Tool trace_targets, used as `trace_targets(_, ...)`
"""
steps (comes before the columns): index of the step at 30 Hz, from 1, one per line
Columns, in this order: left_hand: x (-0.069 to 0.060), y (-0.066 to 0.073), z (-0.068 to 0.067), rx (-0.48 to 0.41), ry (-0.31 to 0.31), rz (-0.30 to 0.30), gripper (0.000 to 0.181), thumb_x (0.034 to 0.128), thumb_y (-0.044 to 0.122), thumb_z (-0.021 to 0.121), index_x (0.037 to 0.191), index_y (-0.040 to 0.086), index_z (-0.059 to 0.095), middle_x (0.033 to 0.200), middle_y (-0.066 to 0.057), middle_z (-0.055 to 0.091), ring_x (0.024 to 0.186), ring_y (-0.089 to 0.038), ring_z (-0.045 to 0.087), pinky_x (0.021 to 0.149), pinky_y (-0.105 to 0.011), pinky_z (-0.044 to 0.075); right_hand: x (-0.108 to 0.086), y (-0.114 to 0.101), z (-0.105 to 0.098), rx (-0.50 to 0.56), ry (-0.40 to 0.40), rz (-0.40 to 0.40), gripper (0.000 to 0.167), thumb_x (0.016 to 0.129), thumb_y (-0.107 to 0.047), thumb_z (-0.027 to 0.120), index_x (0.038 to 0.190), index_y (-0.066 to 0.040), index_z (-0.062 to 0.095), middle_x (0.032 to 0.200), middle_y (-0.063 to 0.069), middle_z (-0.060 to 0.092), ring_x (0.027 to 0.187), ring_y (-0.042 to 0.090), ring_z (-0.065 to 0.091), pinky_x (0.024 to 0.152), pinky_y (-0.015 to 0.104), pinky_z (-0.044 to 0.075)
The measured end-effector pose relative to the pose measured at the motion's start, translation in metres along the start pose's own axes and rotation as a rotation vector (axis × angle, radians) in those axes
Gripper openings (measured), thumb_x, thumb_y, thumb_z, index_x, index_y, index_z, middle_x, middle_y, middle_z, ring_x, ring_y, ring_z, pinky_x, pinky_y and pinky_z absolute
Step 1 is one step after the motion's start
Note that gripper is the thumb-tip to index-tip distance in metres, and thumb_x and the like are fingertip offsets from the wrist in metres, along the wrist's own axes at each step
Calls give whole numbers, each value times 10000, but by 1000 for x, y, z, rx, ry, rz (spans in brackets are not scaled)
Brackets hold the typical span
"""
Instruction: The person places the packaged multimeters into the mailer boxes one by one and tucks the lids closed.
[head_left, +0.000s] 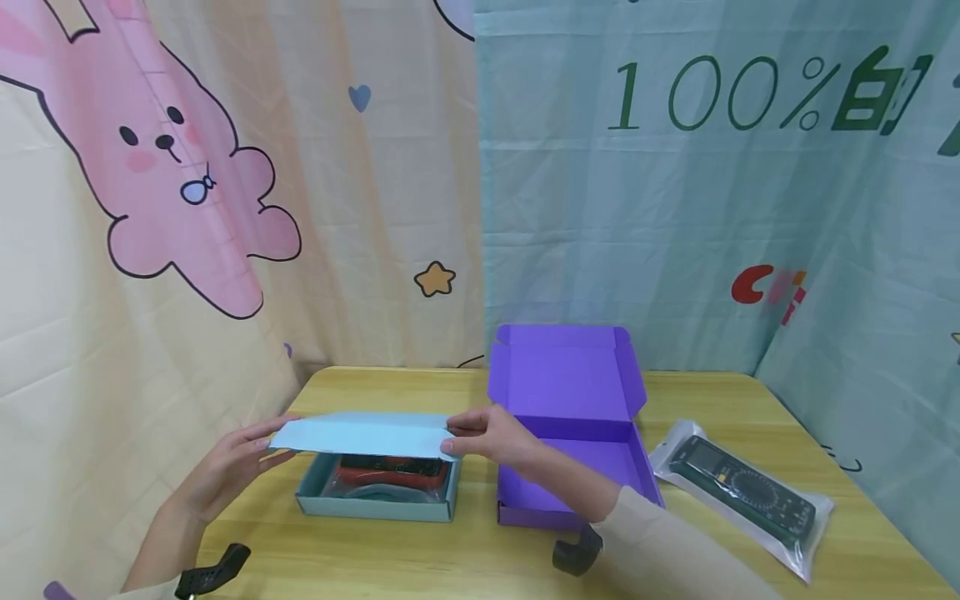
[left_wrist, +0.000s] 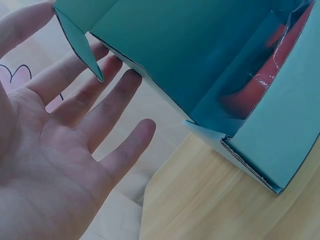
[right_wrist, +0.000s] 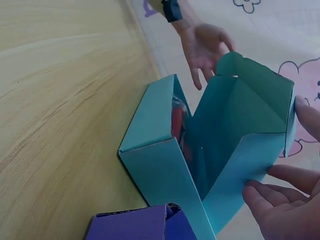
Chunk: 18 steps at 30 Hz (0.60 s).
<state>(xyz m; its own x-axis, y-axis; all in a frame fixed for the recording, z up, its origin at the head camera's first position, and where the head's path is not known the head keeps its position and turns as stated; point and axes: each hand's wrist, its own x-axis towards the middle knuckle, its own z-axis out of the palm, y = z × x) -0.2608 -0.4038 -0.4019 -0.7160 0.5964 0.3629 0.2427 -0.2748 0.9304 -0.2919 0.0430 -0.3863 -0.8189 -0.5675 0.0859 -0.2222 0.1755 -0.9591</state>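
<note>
A light blue cardboard box (head_left: 375, 509) stands on the table with its lid (head_left: 360, 435) partly raised. Inside lies a red and black object (head_left: 392, 473) in clear plastic; its kind is hard to tell under the lid. My left hand (head_left: 222, 468) is at the lid's left end, fingers extended, fingertips against its edge in the left wrist view. At the right end, my right hand (head_left: 498, 435) pinches the lid, thumb at the front edge and fingers on its side (right_wrist: 250, 160).
Right of the blue box, a purple cardboard box (head_left: 566, 375) stands with its lid up, under my right forearm. Farther right, a dark multimeter (head_left: 742, 492) lies in a clear plastic bag. Curtains (head_left: 390, 183) hang behind the wooden table (head_left: 420, 567).
</note>
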Motion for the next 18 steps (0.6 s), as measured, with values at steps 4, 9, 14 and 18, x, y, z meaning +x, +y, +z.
trace_targets(4, -2, -5, 4, 28, 27, -20, 470, 1085, -58, 188, 1501, -144, 390, 1483, -76, 562, 1293, -171, 564, 1076, -330, 461, -5, 2, 3, -35, -16, -1, 585, 909, -232, 833, 1384, 38, 623, 1411, 163, 613, 1348, 309, 542, 1065, 427, 486)
trace_targets(9, -10, -11, 9, 151, 138, -89, 411, 1104, -27, 276, 1460, -122, 458, 1403, -42, 611, 1203, -150, 604, 995, -297, 500, -9, 5, 10, -138, -30, -28, 612, 885, -245, 853, 1380, 36, 629, 1423, 151, 607, 1338, 310, 550, 1070, 436, 481)
trace_targets(14, -18, -17, 12, 393, 261, -180, 346, 1088, -3, 441, 1408, -113, 515, 1414, 29, 597, 1295, -41, 491, 960, -213, 466, -12, 11, 17, -225, -37, -36, 632, 866, -273, 870, 1370, 30, 638, 1416, 130, 614, 1331, 287, 558, 1068, 400, 482)
trace_targets(18, -22, -22, 13, 485, 303, -233, 347, 1077, 17, 500, 1406, -88, 532, 1420, 29, 601, 1323, -9, 447, 961, -186, 447, -13, 16, 21, -242, -34, -48, 621, 860, -253, 875, 1348, 53, 643, 1423, 160, 598, 1342, 297, 544, 1077, 374, 470)
